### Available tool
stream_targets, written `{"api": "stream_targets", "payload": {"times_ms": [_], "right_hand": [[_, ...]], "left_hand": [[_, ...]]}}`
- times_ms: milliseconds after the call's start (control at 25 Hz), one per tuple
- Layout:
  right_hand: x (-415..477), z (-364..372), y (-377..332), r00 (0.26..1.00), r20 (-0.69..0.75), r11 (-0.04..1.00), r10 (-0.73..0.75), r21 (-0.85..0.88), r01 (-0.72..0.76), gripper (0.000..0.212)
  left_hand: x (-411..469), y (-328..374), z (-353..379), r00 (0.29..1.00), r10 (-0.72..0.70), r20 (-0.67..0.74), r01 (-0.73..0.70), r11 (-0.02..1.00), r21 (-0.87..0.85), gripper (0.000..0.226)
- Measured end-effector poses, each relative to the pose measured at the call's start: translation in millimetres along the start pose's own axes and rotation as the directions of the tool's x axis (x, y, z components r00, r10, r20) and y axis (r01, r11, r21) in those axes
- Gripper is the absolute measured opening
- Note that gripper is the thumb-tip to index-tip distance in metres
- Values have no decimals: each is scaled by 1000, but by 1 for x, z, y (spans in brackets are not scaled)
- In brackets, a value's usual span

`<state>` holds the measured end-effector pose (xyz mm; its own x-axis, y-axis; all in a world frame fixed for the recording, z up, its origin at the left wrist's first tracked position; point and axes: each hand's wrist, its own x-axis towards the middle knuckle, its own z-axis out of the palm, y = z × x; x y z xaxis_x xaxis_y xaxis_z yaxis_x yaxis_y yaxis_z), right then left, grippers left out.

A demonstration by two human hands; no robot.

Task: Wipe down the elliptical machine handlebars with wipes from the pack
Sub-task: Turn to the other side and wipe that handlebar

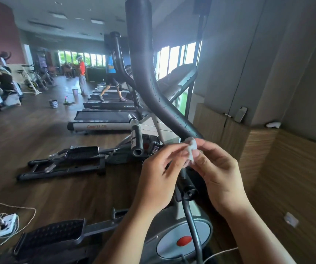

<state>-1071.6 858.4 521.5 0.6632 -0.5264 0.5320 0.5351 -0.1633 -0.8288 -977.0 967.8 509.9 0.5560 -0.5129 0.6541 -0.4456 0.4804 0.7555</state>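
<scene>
Wipe [191, 149] pinched between left hand [161, 176] and right hand [218, 172], against handlebar [149, 82].

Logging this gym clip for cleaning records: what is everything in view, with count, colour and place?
wipe: one, white, crumpled, at the handlebar's lower end
handlebar: one, dark grey with droplets, curving up the centre
flywheel cover: one, silver-grey with a red dot, bottom centre
pedal: one, black, bottom left
treadmills: a row, black, middle distance
power strip: one, white, on the floor at left
phone: one, silvery, on the wooden ledge at right
left hand: pinches the wipe
right hand: pinches the wipe
</scene>
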Motion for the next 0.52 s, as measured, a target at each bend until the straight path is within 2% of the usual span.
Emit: {"api": "stream_targets", "payload": {"times_ms": [120, 280, 360, 520], "right_hand": [[3, 9, -9, 999, -27, 997, -31, 65, 32, 33], [13, 20, -27, 994, -27, 993, -102, 58, 104, 29], [19, 26, -34, 988, -69, 990, -141, -13, 140, 27], [41, 36, -55, 966, -100, 962, -240, -162, 222, 22]], "left_hand": [[13, 12, -17, 992, 53, 118, -74, 981, 179, 24], [32, 31, -39, 972, 116, 203, -169, 949, 265, 25], [42, 38, -53, 975, 150, 165, -193, 937, 290, 23], [68, 51, -84, 975, 214, -62, -190, 942, 277, 16]]}}
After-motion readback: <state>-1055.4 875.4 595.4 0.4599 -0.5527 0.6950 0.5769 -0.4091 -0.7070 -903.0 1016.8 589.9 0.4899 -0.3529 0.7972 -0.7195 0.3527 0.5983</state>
